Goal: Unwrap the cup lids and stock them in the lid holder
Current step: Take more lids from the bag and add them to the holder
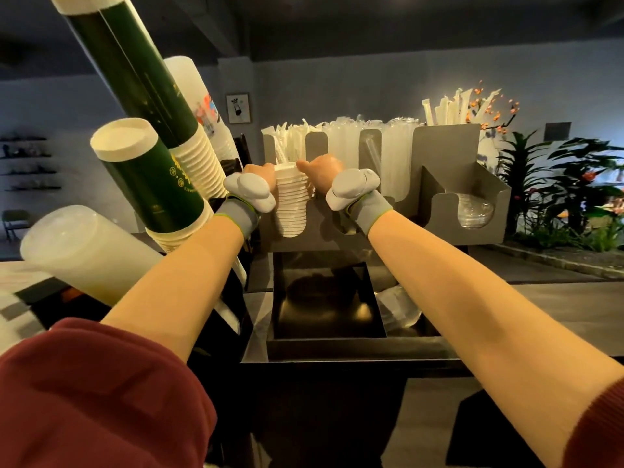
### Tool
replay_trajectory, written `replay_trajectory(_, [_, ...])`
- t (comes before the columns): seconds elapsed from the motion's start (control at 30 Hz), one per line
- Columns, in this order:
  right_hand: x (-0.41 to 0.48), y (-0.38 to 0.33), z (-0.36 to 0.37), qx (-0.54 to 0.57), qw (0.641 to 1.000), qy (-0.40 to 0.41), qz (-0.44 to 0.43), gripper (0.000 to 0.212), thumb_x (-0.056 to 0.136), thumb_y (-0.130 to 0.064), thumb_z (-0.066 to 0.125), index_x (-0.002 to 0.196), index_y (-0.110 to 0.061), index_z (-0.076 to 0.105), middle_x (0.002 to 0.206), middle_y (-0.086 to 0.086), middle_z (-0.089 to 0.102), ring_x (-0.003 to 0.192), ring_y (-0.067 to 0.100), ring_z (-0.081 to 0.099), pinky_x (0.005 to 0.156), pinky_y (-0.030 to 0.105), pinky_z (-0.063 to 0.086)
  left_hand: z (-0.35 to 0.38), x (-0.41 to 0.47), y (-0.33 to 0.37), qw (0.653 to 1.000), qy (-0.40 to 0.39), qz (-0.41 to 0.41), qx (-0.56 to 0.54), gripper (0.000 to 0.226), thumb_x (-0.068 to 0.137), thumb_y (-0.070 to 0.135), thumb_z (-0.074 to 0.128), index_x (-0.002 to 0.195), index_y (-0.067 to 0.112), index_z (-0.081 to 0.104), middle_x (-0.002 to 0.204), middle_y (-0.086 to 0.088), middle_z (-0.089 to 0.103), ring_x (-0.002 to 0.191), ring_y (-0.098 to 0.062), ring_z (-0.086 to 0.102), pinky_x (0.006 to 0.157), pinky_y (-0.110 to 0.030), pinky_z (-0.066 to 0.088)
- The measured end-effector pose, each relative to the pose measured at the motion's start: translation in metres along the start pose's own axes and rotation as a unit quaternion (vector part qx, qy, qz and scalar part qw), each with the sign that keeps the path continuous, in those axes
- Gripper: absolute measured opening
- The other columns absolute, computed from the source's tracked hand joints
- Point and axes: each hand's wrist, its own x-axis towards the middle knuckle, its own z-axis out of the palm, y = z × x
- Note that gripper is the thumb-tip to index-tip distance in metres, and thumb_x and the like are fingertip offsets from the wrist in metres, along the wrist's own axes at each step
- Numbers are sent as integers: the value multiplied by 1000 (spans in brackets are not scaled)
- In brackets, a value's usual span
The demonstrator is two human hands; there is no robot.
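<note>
A stack of white cup lids [291, 204] stands in the left slot of the grey metal lid holder [445, 153]. My left hand [258, 182] presses against the stack's left side near its top. My right hand [324, 170] grips the top of the stack from the right, thumb over the uppermost lid. Both hands wear grey wrist straps with padded sensors. The fingers are partly hidden behind the stack. Clear lids [472, 211] lie in the holder's right front pocket.
Stacks of green and frosted cups [152, 184] jut out at the left. Wrapped straws [449, 109] and clear lid stacks [398, 153] fill the holder's back slots. A black bin [324, 298] sits below, crumpled plastic wrap [401, 309] beside it. Plants [557, 184] stand at right.
</note>
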Motion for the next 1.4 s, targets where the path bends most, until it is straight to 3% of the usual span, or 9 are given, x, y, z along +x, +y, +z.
replay_trajectory(0.07, [1, 2, 3, 20, 1000, 1, -2, 41, 96, -36, 39, 73, -5, 53, 70, 6, 48, 72, 20, 48, 68, 28, 37, -2, 0, -1, 999, 0, -18, -36, 45, 100, 20, 29, 122, -10, 54, 141, -25, 47, 130, -37, 45, 66, -29, 36])
replay_trajectory(0.13, [0, 5, 6, 54, 998, 27, 2, 46, 94, -40, 43, 58, -12, 44, 59, 2, 42, 56, 15, 41, 59, 27, 34, -6, 0, -3, 1000, 5, -11, -15, 46, 100, 23, 26, 88, -6, 58, 136, -25, 52, 118, -37, 50, 81, -32, 34])
replay_trajectory(0.17, [-2, 6, 5, 57, 998, 40, 1, 47, 94, -40, 44, 55, -14, 40, 58, 2, 40, 54, 14, 39, 56, 26, 33, -8, -1, -4, 1000, -1, -10, -7, 47, 100, 25, 25, 86, -6, 58, 134, -26, 53, 115, -37, 50, 92, -34, 35])
replay_trajectory(0.27, [-3, 12, 4, 48, 996, 65, -27, 40, 94, -37, 44, 65, -10, 51, 66, 4, 51, 68, 19, 49, 65, 30, 40, -8, -1, -2, 1000, -27, 7, -13, 50, 100, 29, 22, 114, -7, 55, 133, -27, 52, 122, -39, 49, 104, -39, 35])
replay_trajectory(0.37, [-8, 16, 1, 35, 993, 92, -66, 34, 94, -34, 44, 110, -6, 58, 101, 11, 64, 98, 25, 57, 89, 36, 45, -8, -1, 0, 998, -43, 4, -46, 61, 99, 42, 22, 128, -3, 51, 138, -23, 50, 127, -38, 47, 107, -39, 33])
replay_trajectory(0.57, [-8, 18, 3, 45, 995, 69, -59, 34, 95, -27, 45, 119, -5, 53, 119, 16, 62, 104, 27, 59, 87, 34, 46, -4, -6, 0, 991, -85, 8, -99, 65, 99, 46, 21, 143, 1, 37, 149, -17, 40, 136, -33, 39, 112, -36, 27])
replay_trajectory(0.77, [-10, 20, 7, 105, 992, 60, -38, 44, 97, -27, 41, 138, -10, 38, 140, 13, 51, 125, 30, 51, 103, 38, 42, 2, -8, -6, 986, -57, -3, -159, 69, 98, 48, 23, 153, 9, 7, 160, -13, 16, 147, -32, 20, 121, -41, 16])
replay_trajectory(1.23, [-55, 43, 14, 164, 983, 77, 8, 43, 97, -23, 41, 137, -8, 37, 138, 16, 51, 124, 35, 50, 104, 42, 41, 17, -40, -19, 975, 38, -80, -203, 62, 99, 40, 29, 150, 6, 18, 156, -18, 23, 143, -36, 26, 117, -42, 22])
replay_trajectory(1.4, [-105, 69, 21, 199, 976, 71, 43, 40, 95, -19, 44, 134, -9, 43, 126, 17, 59, 115, 32, 56, 100, 40, 44, 34, -91, -34, 982, 5, -110, -156, 62, 100, 38, 28, 150, 3, 16, 157, -21, 20, 143, -38, 24, 117, -43, 21])
